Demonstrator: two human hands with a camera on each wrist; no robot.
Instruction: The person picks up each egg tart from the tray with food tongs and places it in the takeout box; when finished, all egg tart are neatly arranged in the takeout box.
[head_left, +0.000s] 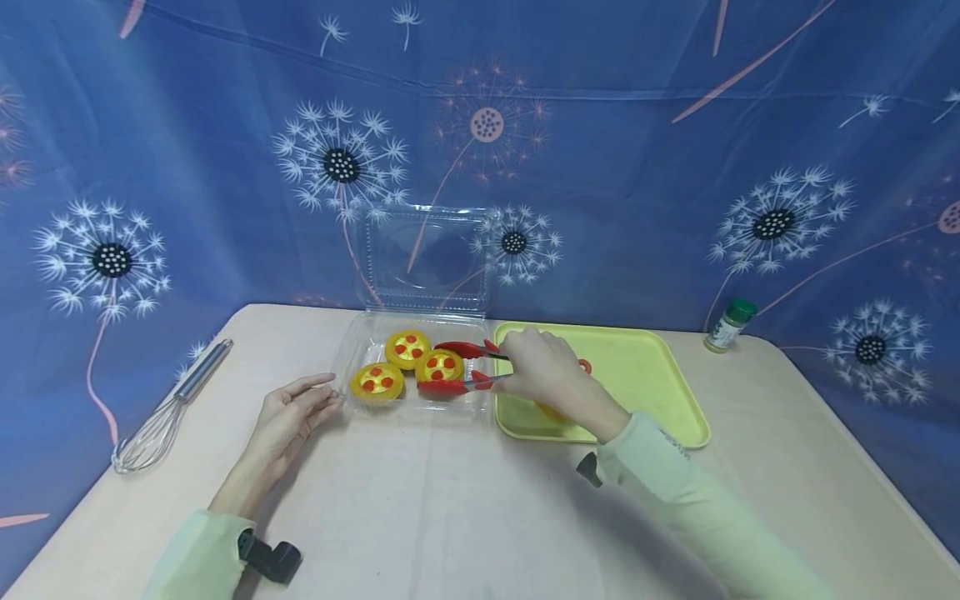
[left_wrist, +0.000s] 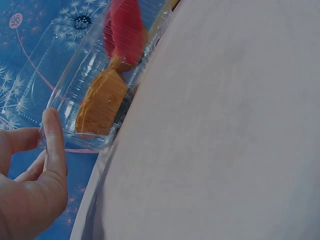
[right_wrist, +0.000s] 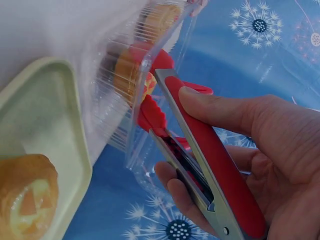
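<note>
My right hand (head_left: 551, 375) grips red-handled metal tongs (right_wrist: 200, 145) with red scalloped tips. The tips stand on both sides of a tart (head_left: 439, 365) with red pieces on top, inside a clear hinged plastic container (head_left: 480, 408). Two similar tarts sit beside it, one tart (head_left: 407, 348) behind and another tart (head_left: 377, 382) at the left. My left hand (head_left: 288, 425) pinches the container's left edge between thumb and finger, as the left wrist view shows. The lid (head_left: 427, 258) stands raised at the back.
Right of the container lies a yellow tray (head_left: 645, 392), partly under my right arm, with a tart (right_wrist: 30, 200) on it. A whisk (head_left: 168, 412) lies at the table's left edge. A green-capped jar (head_left: 729, 327) stands at the back right, before the blue patterned cloth (head_left: 600, 167).
</note>
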